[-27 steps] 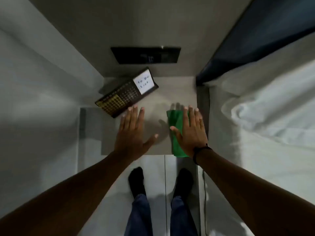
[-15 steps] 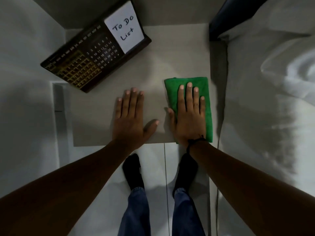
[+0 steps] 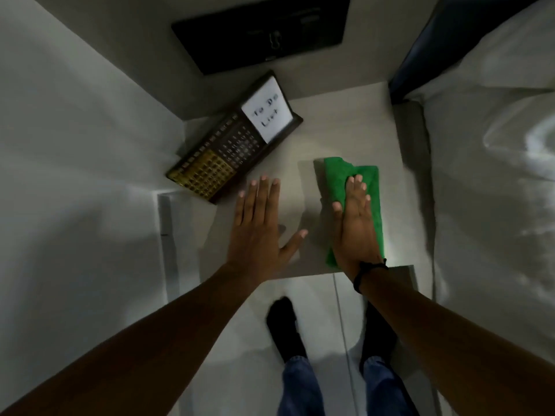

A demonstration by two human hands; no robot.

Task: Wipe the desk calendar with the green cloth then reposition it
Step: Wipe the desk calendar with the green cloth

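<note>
A dark desk calendar (image 3: 228,151) with gold tiles and a white "To Do List" card stands tilted at the back left of a small grey table (image 3: 306,145). The green cloth (image 3: 339,178) lies flat on the table's right side. My right hand (image 3: 356,223) presses flat on the cloth, fingers straight and together, covering its near part. My left hand (image 3: 259,223) hovers or rests flat on the table, fingers spread, its fingertips just short of the calendar's near corner and holding nothing.
A black panel (image 3: 261,34) hangs on the wall behind the table. A bed with white sheets (image 3: 492,175) borders the table's right side. A white wall (image 3: 75,145) closes the left. My legs and dark socks (image 3: 285,328) stand on the floor in front.
The view pulled back and tilted, so the wall panel shows again. My right hand's fingers closed together on the cloth, whose far corner has bunched up. My left hand stays beside the calendar.
</note>
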